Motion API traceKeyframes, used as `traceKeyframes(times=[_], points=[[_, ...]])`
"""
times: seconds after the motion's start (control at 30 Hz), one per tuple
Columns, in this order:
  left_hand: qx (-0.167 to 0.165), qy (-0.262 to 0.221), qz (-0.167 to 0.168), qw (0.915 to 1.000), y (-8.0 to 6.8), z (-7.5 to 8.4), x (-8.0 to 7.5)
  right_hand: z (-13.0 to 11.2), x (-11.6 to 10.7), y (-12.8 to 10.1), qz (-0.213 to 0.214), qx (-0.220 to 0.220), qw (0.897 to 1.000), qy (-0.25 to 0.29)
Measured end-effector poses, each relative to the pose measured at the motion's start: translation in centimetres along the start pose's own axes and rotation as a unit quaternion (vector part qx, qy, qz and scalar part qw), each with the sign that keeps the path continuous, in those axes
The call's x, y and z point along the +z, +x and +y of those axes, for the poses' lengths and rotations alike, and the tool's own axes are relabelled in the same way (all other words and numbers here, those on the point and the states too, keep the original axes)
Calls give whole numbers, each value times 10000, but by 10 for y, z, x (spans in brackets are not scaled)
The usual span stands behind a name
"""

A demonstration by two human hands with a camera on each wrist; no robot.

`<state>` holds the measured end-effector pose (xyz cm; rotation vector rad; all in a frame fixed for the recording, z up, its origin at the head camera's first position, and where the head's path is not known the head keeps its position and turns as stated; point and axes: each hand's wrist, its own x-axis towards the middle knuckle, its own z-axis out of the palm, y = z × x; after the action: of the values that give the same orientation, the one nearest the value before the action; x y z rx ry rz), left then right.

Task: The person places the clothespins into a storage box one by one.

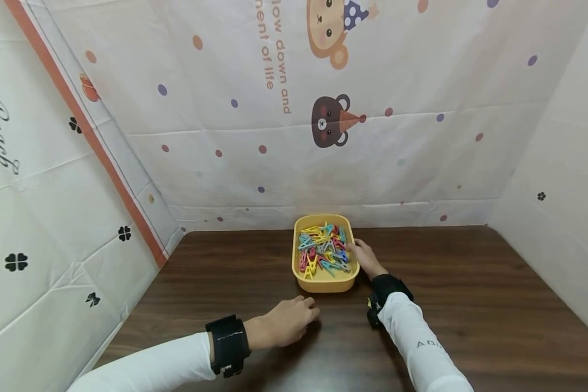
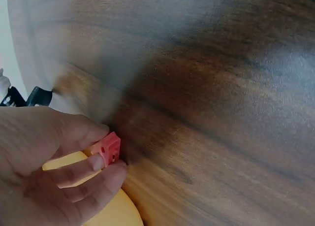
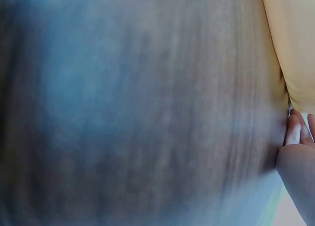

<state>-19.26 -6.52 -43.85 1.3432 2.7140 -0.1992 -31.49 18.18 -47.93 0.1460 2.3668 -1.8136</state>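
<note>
near frame centre, the right hand (image 1: 365,257) reaches with relaxed fingers into a yellow tub (image 1: 323,283) of coloured clothes pegs (image 1: 323,249); lower left, the left hand (image 1: 286,321) pinches a red peg (image 2: 109,148).

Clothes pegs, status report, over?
Left hand pinches a red peg on the table. Right hand reaches into the yellow tub. Nothing blocking.

Open table around the tub

Bare table (image 1: 470,283) lies wide to either side of both hands' fingers; just ahead of them stands the yellow tub (image 1: 325,283); curtain walls (image 1: 397,163) close beyond.
</note>
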Motion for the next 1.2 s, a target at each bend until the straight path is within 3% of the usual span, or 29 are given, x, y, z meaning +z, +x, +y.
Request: traceKeyframes(times=[0.23,0.37,0.5,0.6,0.7,0.8,0.93,1.03,1.2], points=[[283,-252,161,9992,-1,5,-4,3,-1,-3,34,67,10000,-9],[325,-171,509,9980,0,7,-21,5,-1,-4,57,42,10000,-44],[171,116,1466,9890,9,0,-63,6,-3,-4,58,-7,10000,-19],[-68,17,2066,9784,28,-16,-104,7,-7,-5,70,-31,10000,15],[-584,-389,2322,9701,56,-37,-139,8,-10,-4,95,-49,9999,-16],[-1292,-921,2326,9595,87,-60,-158,9,-11,-4,145,-23,9999,0],[-2095,-1598,1980,9441,122,-82,-153,6,-6,-3,139,-34,9999,57],[-2569,-1752,1626,9364,141,-90,-135,3,1,-3,92,-104,9999,62],[-3148,-1618,1183,9278,171,-98,-95,-1,9,-2,126,-170,9997,104]])
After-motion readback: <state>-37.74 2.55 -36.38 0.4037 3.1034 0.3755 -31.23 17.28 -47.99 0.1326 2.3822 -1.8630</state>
